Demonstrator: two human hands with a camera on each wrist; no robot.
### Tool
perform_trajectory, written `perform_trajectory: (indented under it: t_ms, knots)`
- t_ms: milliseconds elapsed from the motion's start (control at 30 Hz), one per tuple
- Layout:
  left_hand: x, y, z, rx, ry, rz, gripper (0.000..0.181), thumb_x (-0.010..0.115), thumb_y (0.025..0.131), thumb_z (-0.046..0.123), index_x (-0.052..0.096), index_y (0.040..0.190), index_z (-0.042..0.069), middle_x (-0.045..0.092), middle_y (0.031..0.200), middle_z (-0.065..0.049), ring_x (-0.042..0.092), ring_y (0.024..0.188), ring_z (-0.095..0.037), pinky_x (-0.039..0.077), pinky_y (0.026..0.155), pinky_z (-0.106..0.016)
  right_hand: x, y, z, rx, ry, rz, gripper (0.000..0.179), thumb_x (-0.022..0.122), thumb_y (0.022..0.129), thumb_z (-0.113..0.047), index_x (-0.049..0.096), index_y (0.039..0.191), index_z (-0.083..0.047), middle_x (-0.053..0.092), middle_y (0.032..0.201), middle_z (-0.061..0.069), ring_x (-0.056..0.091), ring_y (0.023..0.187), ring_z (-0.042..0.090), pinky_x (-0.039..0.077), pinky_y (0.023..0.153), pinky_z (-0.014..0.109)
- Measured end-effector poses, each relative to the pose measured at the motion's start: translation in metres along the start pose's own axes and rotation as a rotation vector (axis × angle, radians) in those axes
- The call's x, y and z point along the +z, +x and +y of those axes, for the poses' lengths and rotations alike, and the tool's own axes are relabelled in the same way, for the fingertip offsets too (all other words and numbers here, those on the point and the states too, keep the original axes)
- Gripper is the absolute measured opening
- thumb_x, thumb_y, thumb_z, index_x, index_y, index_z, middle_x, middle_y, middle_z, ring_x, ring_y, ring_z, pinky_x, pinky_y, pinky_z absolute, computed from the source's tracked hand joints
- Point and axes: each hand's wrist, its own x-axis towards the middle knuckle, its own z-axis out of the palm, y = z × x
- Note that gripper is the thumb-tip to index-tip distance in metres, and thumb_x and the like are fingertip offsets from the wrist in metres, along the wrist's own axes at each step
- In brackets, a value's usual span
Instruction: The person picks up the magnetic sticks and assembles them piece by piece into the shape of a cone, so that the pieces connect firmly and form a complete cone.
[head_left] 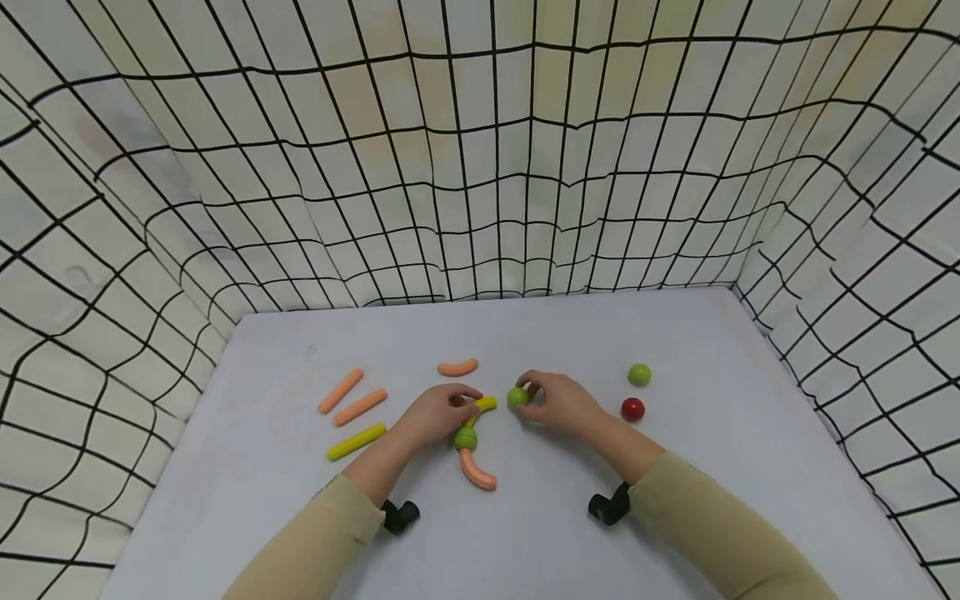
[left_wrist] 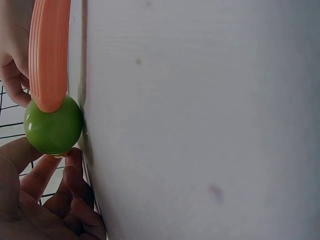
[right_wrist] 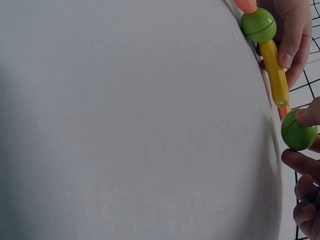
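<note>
My left hand [head_left: 437, 414] pinches a curved yellow stick [head_left: 487, 403]. One end of that stick joins a green ball [head_left: 466, 438], and a curved orange stick [head_left: 478, 472] runs from the ball's other side. Between thumb and fingers, my right hand [head_left: 562, 402] pinches a second green ball [head_left: 517, 397], a short gap from the yellow stick's free end. In the right wrist view, a small pale tip shows on the end of the yellow stick [right_wrist: 274, 75], facing the held ball [right_wrist: 296, 134]. The left wrist view has the joined green ball [left_wrist: 52, 125] close up.
Left of my hands lie two straight orange sticks [head_left: 341, 392] and a straight yellow stick [head_left: 356, 442]. Behind them is a short curved orange stick [head_left: 457, 367]. A loose green ball [head_left: 640, 374] and a red ball [head_left: 633, 409] sit to the right. Black netting [head_left: 495, 175] encloses the white table [head_left: 247, 467].
</note>
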Motion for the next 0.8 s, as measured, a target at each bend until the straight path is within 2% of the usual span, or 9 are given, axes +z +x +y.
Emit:
perform_trajectory:
  t_ms: [200, 800]
  knots:
    - [-0.001, -0.002, 0.002, 0.0, -0.022, 0.0, 0.025, 0.064, 0.098, 0.03, 0.07, 0.121, 0.027, 0.064, 0.108, 0.0, 0.057, 0.092, -0.018, 0.047, 0.084, -0.039, 0.006, 0.002, -0.002, 0.004, -0.01, -0.005, 0.034, 0.075, 0.087, -0.029, 0.063, 0.117, -0.02, 0.068, 0.1, -0.004, 0.061, 0.093, 0.015, 0.049, 0.086, 0.04]
    - [-0.003, -0.002, 0.001, 0.006, -0.059, -0.007, 0.023, 0.064, 0.097, 0.029, 0.071, 0.119, 0.024, 0.065, 0.101, 0.001, 0.057, 0.085, -0.016, 0.047, 0.077, -0.034, 0.014, 0.002, -0.008, -0.06, -0.041, 0.039, 0.03, 0.075, 0.088, -0.028, 0.066, 0.114, -0.017, 0.066, 0.097, -0.005, 0.06, 0.092, 0.014, 0.049, 0.086, 0.037]
